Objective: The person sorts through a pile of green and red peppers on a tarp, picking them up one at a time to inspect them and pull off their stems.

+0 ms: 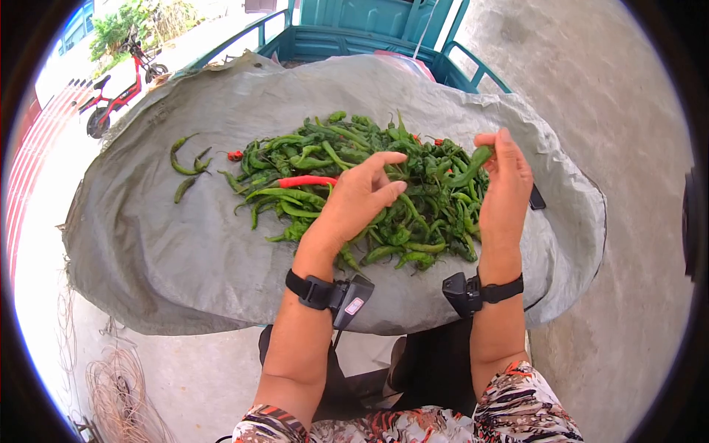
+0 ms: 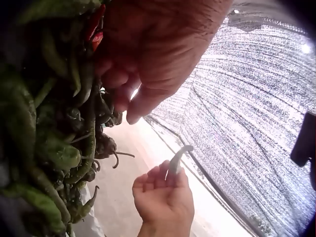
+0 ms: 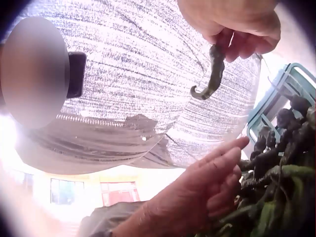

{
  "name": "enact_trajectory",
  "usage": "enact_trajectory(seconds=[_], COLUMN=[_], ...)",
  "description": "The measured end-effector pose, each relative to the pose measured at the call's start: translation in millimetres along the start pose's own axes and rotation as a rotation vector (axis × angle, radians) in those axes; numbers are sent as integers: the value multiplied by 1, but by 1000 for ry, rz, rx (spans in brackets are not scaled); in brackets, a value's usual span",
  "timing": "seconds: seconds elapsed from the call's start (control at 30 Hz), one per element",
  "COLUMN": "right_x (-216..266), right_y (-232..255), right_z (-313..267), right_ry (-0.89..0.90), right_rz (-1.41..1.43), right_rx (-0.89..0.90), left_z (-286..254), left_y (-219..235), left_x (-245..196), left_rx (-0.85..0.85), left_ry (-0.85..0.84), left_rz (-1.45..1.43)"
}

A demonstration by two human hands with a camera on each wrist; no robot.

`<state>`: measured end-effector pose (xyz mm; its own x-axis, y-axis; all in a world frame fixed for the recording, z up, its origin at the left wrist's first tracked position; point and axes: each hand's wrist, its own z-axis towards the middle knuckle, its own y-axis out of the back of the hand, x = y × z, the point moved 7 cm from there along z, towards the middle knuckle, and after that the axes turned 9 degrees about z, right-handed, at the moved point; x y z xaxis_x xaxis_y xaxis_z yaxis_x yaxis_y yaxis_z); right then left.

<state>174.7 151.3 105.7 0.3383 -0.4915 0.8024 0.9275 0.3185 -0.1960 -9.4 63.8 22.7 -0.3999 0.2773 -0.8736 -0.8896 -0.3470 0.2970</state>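
Observation:
A heap of green chili peppers with a few red ones lies on a grey tarp. My right hand is raised over the heap's right side and pinches one green pepper, which dangles from its fingers as a curved pepper in the right wrist view. My left hand hovers above the heap's middle with fingers straight and holds nothing; its fingers hang beside the peppers.
Three loose green peppers lie apart at the tarp's left. The tarp covers a teal cart bed. A red scooter stands far left. Concrete ground lies to the right, coiled wire at lower left.

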Motion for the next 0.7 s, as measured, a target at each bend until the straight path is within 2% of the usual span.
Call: enact_trajectory(seconds=[0.13,0.23,0.37,0.47,0.5,0.6,0.7], right_x=[-7,-7,-32,-52,-46,-15,21], right_y=[20,23,10,7,6,20,26], right_z=[2,0,3,3,3,-1,-10], right_ry=[-19,129,-36,-22,54,224,342], right_rz=[-297,-728,-699,-587,-602,-482,-212], right_rx=[-10,-18,94,192,161,-77,-191], left_z=[1,0,-2,-3,-4,-4,-5], left_y=[1,-1,-2,-2,-2,-1,4], left_x=[4,7,4,-1,-3,-10,-27], left_rx=[-12,-15,5,16,13,-16,-136], left_ry=[39,18,12,6,-2,-32,-90], left_rz=[168,255,287,317,328,346,316])
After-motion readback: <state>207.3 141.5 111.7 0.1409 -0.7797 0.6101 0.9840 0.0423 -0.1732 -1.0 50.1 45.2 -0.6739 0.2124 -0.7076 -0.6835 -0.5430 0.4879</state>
